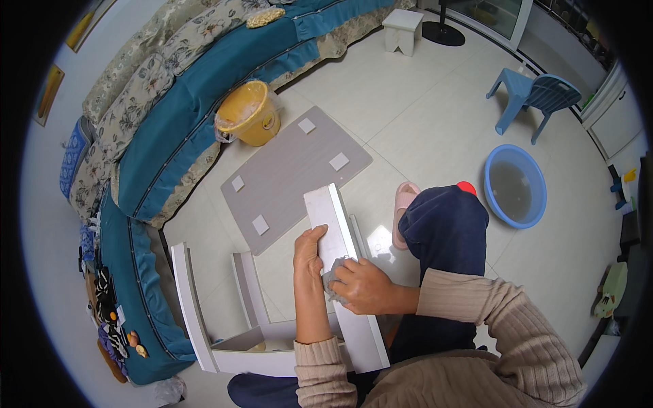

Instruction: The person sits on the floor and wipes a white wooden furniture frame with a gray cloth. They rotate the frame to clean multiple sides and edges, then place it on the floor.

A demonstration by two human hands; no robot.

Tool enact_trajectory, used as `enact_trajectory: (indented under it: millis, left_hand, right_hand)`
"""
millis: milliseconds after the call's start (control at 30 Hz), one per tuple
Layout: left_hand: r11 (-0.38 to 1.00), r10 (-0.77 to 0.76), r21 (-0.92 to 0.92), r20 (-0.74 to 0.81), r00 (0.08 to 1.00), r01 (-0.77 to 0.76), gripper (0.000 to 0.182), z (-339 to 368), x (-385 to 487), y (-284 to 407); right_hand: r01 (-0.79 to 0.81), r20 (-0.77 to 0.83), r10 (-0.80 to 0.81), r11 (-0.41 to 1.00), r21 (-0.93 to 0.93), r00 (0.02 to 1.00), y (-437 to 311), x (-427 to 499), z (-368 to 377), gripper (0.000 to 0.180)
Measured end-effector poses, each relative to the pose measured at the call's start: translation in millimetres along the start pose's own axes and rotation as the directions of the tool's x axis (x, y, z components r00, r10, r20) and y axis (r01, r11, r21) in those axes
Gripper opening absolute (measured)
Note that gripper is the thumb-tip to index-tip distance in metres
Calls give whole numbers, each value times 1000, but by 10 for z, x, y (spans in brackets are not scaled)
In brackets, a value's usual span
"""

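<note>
A grey cloth (335, 280) is bunched in my right hand (362, 285) and pressed on the broad face of a white panel (352, 326), part of an upturned table frame. Farther up the same panel, my left hand (310, 251) grips its left edge, thumb on top. The frame's curved white leg piece (191, 306) stands out to the left, and an inner crosspiece (250, 285) shows between them. My left forearm hides part of the frame. How the frame joins under the panel cannot be fully seen.
A grey tabletop (296, 178) with several white pads lies on the tiled floor. Beyond it a yellow bucket (255, 122) stands by the teal-covered sofa (204, 102). To the right are a blue basin (514, 191) of murky water, a blue plastic chair (548, 97) and a white stool (403, 25).
</note>
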State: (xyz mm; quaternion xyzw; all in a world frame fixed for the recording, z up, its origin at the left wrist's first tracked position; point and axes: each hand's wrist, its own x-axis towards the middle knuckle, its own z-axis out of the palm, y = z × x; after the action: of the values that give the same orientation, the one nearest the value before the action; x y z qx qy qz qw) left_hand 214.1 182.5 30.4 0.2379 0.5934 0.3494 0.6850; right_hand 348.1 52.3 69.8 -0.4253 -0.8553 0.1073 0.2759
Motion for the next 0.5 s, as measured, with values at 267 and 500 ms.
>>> enact_trajectory:
  millis: [267, 500]
  left_hand:
    - [977, 20, 212, -33, 999, -13, 36, 142, 7, 158]
    - [979, -44, 197, -18, 999, 46, 43, 88, 50, 184]
  right_hand:
    - [4, -17, -4, 1000, -19, 1000, 2, 1, 24, 38]
    - [-7, 4, 7, 1000, -22, 1000, -20, 9, 2, 38]
